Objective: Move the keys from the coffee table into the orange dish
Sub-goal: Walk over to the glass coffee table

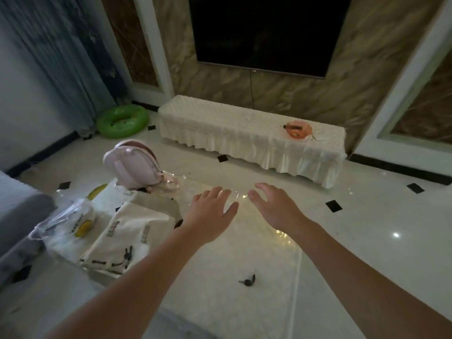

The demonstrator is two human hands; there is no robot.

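Observation:
The dark keys (248,281) lie on the glass-topped coffee table (274,304), near its front right part. My left hand (211,211) and my right hand (271,206) hover side by side above the far end of the table, palms down, fingers spread, holding nothing. Both hands are well beyond the keys. The orange dish (299,129) sits on the right part of the white-draped TV cabinet (220,133) across the floor, with small things in it that I cannot make out.
A pink backpack (133,165), a white bag (127,238) and clear plastic packets (66,223) crowd the table's left side. A green swim ring (122,121) lies on the tiled floor by the curtain. A grey sofa (17,216) is at the left. A dark TV (266,30) hangs above the cabinet.

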